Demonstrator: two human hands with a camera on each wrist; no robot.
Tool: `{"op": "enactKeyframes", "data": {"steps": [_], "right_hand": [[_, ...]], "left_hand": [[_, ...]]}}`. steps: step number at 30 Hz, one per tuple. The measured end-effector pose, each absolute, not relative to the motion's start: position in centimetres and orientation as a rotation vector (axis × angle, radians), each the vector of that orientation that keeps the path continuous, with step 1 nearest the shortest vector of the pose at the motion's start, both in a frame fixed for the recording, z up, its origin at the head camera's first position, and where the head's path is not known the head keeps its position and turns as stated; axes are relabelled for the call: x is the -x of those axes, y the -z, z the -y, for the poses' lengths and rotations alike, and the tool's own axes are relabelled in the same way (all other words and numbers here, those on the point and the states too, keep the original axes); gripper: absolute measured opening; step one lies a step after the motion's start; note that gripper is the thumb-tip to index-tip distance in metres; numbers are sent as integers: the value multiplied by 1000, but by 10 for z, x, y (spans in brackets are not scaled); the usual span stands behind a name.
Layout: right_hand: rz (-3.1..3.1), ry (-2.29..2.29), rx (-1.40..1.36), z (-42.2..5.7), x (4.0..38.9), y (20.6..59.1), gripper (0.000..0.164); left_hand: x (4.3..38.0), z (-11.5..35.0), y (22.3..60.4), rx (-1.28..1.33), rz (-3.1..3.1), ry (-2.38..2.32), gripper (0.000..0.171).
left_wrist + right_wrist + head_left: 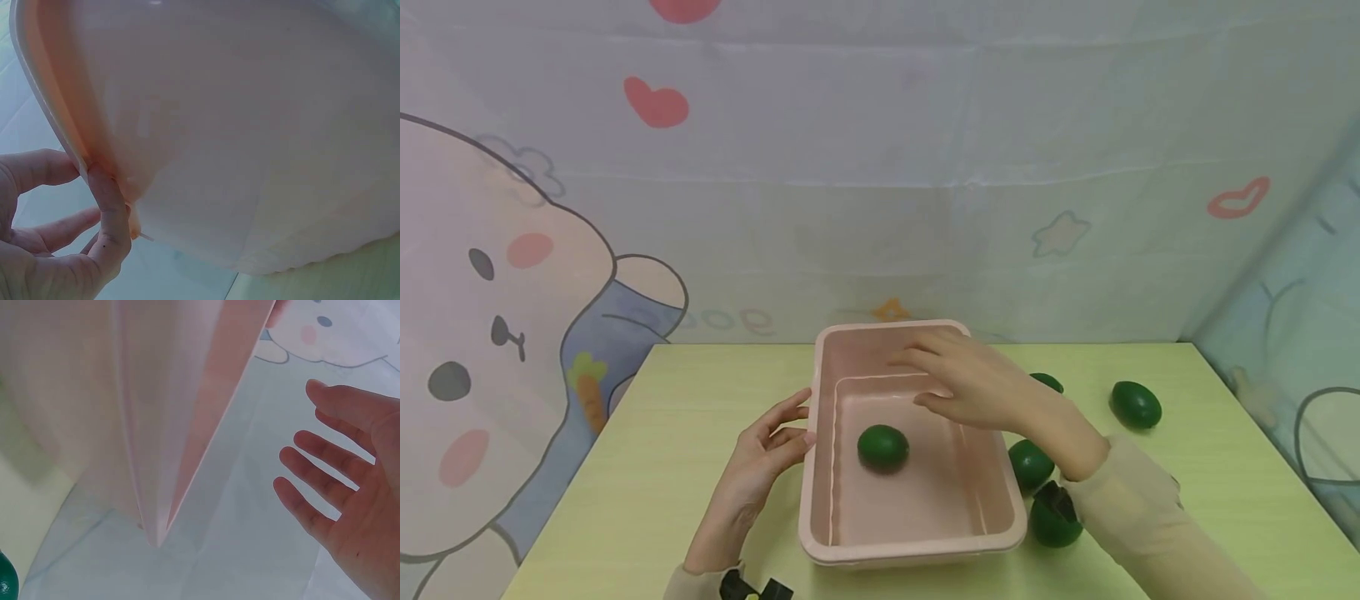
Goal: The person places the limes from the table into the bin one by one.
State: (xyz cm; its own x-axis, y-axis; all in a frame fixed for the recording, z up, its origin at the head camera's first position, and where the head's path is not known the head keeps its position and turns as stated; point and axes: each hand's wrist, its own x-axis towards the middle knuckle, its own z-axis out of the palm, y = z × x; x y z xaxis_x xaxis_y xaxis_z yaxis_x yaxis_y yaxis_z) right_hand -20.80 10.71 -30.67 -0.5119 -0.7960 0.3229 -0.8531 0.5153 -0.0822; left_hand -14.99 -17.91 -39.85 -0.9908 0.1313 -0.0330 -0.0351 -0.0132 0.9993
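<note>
A pale pink rectangular plastic bin (pixel 913 552) stands on the table, with one dark green, glossy oval fruit (pixel 883 448) lying on its floor. On the bin's left side my left hand (pixel 752 467) pinches the rim between thumb and finger; the left wrist view shows this grip close up on the bin wall (pixel 206 125). Over the far right part of the bin hovers my right hand (pixel 973 379), fingers spread and holding nothing. The right wrist view shows the same hand (pixel 350 469) with its palm bare, apart from the bin's rim.
Right of the bin lie several more green fruits: one (pixel 1032 464) close by its wall, another (pixel 1056 523) nearer the front, one (pixel 1047 382) partly hidden behind my right arm, and one (pixel 1137 405) farther right. A printed cloth (pixel 880 233) hangs behind the yellow-green table (pixel 700 417).
</note>
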Motion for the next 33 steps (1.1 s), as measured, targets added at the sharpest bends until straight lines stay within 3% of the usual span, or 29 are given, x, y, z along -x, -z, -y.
{"op": "enactKeyframes", "data": {"steps": [33], "right_hand": [[2572, -461, -1252, -130, 190, 316, 47]], "left_hand": [[148, 179, 396, -111, -2117, -2141, 62]]}}
